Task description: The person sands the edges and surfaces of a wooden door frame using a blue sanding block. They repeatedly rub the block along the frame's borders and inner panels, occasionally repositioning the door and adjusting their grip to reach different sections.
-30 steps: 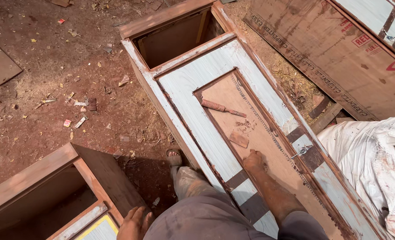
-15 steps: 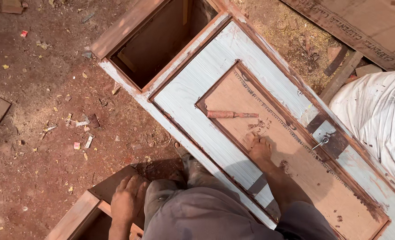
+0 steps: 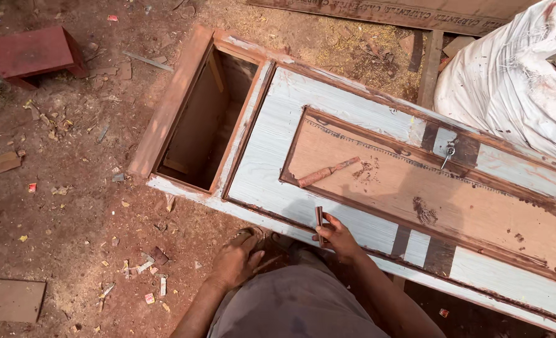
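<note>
A long wooden cabinet front (image 3: pixel 278 156) lies flat on the dirt, pale blue with brown-stained edges. It has an open box compartment (image 3: pixel 203 125) at its left end and a recessed plywood panel (image 3: pixel 465 206) in the middle. A brown-stained stick-like tool (image 3: pixel 328 172) lies on the panel's left part. My right hand (image 3: pixel 337 238) rests at the near edge, shut on a short dark brown rod (image 3: pixel 319 216) held upright against the blue face. My left hand (image 3: pixel 234 263) rests on my sandalled foot, just below the near edge, and holds nothing.
A red-brown wooden block (image 3: pixel 34 53) stands at the top left. A white stained sack (image 3: pixel 515 75) sits at the top right, beside a long board (image 3: pixel 384 9). A flat wood piece (image 3: pixel 9 300) lies at the bottom left. A small metal latch (image 3: pixel 448 152) sits above the panel. Scraps litter the dirt.
My right hand has come off the plywood panel to the near edge and now grips a short brown rod. My left hand has settled on my foot. The view has shifted.
</note>
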